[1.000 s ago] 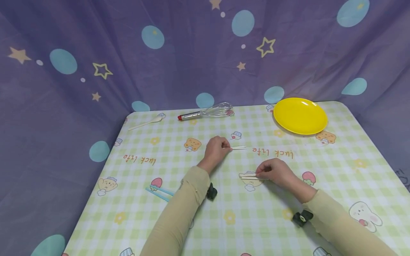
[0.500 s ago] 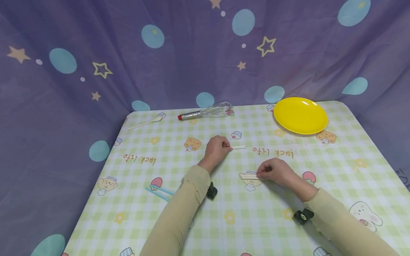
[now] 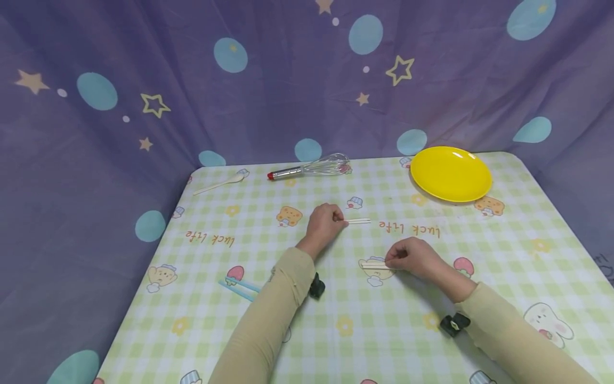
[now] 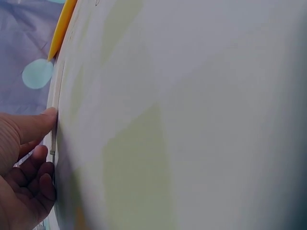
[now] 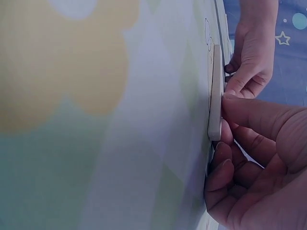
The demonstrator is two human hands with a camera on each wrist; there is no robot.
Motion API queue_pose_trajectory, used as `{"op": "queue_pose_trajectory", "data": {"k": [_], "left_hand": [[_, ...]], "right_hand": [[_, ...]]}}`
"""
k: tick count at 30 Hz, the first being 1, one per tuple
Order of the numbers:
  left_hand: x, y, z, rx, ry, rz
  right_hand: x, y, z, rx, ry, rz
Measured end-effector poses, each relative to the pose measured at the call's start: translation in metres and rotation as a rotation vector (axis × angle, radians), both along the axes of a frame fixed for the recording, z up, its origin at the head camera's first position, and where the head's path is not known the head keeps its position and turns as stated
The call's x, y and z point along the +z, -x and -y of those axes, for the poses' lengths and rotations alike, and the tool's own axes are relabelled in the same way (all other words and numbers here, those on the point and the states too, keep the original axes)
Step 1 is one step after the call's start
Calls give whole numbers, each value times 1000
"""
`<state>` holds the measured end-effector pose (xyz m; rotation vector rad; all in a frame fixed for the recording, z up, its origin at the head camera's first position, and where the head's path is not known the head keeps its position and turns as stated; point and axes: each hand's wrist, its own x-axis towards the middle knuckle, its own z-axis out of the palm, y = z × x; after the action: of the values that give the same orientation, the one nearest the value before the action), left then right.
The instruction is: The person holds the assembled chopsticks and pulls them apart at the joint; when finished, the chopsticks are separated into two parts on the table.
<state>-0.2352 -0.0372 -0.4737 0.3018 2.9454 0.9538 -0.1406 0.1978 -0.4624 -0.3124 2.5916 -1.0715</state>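
Observation:
My left hand (image 3: 325,223) pinches the near end of a pair of short, pale wooden sticks (image 3: 360,221) close over the tablecloth, their far ends pointing right. Lower and to the right, my right hand (image 3: 411,257) pinches a second pair of pale sticks (image 3: 373,266) between thumb and fingertips, the visible ends pointing left. In the right wrist view, one flat pale stick (image 5: 216,96) with a rounded end shows between thumb and fingers. From the left wrist, a stick (image 4: 56,91) runs along the table surface under the thumb.
A yellow plate (image 3: 451,174) stands at the back right. A whisk (image 3: 309,168) with a red-tipped handle and a pale spoon (image 3: 218,185) lie along the back. Light blue sticks or tongs (image 3: 239,289) are partly hidden under the left sleeve. A patterned curtain (image 3: 268,101) hangs behind the checked tablecloth (image 3: 307,341).
Both hands stay nearly where they were. In the right hand, the tips of the two sticks have come slightly closer together.

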Motion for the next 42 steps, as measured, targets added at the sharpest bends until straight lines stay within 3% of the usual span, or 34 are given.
{"op": "queue_pose_trajectory", "data": {"k": [12,22,27,33,42], "left_hand": [[3,-2,1,18,56,7],[11,-5,15,27,10,11],[22,-11,34,27,1,-14],[36,-24,67,18,-80,-27],[42,-50,122,26,-190,30]], "right_hand": [[1,-2,1,-5,5,-5],[1,-1,2,9,1,-6],[5,0,3,4,8,-27],[14,0,17,8,21,-98],[21,-1,56,105,92,-116]]}}
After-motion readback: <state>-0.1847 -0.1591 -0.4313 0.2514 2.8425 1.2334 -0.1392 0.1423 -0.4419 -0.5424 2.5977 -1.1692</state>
